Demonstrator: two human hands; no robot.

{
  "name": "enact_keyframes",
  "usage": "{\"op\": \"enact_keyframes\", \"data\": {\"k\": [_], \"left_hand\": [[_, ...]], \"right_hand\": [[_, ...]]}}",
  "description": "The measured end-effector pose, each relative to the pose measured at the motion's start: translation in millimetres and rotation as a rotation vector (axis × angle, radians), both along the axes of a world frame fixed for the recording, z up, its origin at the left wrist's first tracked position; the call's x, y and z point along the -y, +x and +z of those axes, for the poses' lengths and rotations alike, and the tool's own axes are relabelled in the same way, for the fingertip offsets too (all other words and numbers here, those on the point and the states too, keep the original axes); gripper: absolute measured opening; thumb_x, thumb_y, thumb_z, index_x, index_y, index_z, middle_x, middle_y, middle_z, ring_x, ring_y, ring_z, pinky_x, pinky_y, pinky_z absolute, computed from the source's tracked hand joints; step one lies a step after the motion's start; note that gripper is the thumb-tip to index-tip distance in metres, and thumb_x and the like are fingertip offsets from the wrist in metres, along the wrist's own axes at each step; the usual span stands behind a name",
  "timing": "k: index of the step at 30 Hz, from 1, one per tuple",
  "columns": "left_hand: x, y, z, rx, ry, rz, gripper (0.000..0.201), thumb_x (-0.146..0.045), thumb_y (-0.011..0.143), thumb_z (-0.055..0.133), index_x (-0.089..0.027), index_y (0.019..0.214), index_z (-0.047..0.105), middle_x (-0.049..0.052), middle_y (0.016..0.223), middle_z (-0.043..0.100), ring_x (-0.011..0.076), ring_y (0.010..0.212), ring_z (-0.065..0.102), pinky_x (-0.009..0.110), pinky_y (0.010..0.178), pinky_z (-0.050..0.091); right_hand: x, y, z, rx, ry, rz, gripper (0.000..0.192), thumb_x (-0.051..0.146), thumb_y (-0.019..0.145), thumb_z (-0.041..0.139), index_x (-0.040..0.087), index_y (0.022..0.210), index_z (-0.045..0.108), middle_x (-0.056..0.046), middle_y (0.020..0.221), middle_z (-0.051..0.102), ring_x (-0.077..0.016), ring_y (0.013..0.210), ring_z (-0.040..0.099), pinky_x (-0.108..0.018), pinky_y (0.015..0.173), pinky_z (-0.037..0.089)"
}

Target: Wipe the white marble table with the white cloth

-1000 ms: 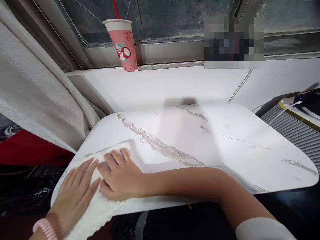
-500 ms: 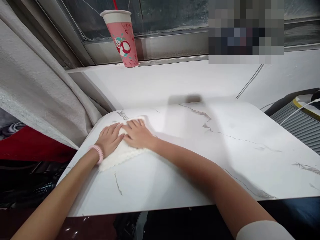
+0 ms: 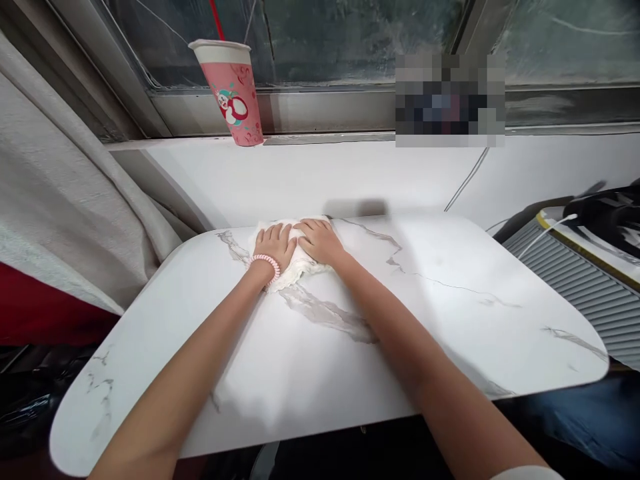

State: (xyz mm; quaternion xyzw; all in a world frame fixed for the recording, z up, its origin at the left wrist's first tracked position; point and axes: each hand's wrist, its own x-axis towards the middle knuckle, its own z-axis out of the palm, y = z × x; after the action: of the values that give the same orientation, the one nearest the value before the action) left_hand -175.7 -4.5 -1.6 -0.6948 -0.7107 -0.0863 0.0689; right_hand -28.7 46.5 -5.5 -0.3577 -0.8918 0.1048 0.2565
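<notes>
**Head view: cloth at the far edge**

Both hands lie flat and open on a white cloth [image 3: 295,263], left hand [image 3: 274,245] beside right hand [image 3: 320,241]. The cloth sits at the far edge of the marble table [image 3: 450,320], by the wall. A hard push could slide it off the back. The pink cup [image 3: 229,93] stands well apart on the windowsill.
</notes>
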Motion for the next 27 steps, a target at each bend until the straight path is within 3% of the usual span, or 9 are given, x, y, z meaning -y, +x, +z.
{"op": "enact_keyframes", "data": {"k": [5, 10, 16, 22, 27], "left_hand": [[44, 17, -1.5, -0.044, 0.017, -0.033, 0.056, -0.036, 0.096, 0.028, -0.01, 0.144, 0.043, 0.018, 0.149, 0.046, 0.0302, 0.138, 0.041, 0.051, 0.115, 0.027], [110, 37, -9.3, -0.07, 0.042, -0.042, 0.06, -0.039, 0.097, 0.025, -0.005, 0.143, 0.044, 0.023, 0.147, 0.046, 0.0343, 0.138, 0.042, 0.056, 0.113, 0.03], [183, 63, -22.4, -0.091, 0.223, -0.165, 0.061, -0.042, 0.098, 0.023, -0.006, 0.142, 0.046, 0.023, 0.142, 0.052, 0.0337, 0.138, 0.043, 0.057, 0.113, 0.03], [195, 78, -21.5, -0.054, 0.23, -0.211, 0.057, -0.039, 0.099, 0.027, -0.008, 0.144, 0.043, 0.023, 0.145, 0.049, 0.0324, 0.141, 0.038, 0.058, 0.114, 0.029], [170, 77, -23.8, -0.017, 0.187, -0.2, 0.055, -0.039, 0.098, 0.027, -0.01, 0.142, 0.044, 0.021, 0.145, 0.05, 0.031, 0.14, 0.039, 0.058, 0.115, 0.027]], "right_hand": [[38, 24, 0.4, 0.045, 0.036, 0.065, 0.039, 0.02, 0.095, 0.041, 0.016, 0.131, 0.055, -0.012, 0.139, 0.053, -0.0229, 0.129, 0.044, -0.043, 0.112, 0.026], [90, 53, -1.9, 0.025, 0.106, 0.189, 0.039, 0.025, 0.095, 0.042, 0.014, 0.13, 0.056, -0.016, 0.138, 0.053, -0.0257, 0.129, 0.043, -0.046, 0.112, 0.028], [149, 93, 3.9, 0.058, 0.135, 0.314, 0.043, 0.029, 0.095, 0.043, 0.011, 0.133, 0.052, -0.018, 0.142, 0.049, -0.0282, 0.135, 0.037, -0.052, 0.115, 0.025], [157, 111, 11.1, 0.063, 0.059, 0.339, 0.044, 0.031, 0.094, 0.045, 0.014, 0.134, 0.051, -0.016, 0.143, 0.049, -0.0274, 0.135, 0.038, -0.051, 0.115, 0.026], [134, 108, 9.7, 0.069, 0.112, 0.356, 0.043, 0.027, 0.092, 0.045, 0.011, 0.131, 0.052, -0.019, 0.139, 0.051, -0.0296, 0.132, 0.039, -0.053, 0.111, 0.03]]}}
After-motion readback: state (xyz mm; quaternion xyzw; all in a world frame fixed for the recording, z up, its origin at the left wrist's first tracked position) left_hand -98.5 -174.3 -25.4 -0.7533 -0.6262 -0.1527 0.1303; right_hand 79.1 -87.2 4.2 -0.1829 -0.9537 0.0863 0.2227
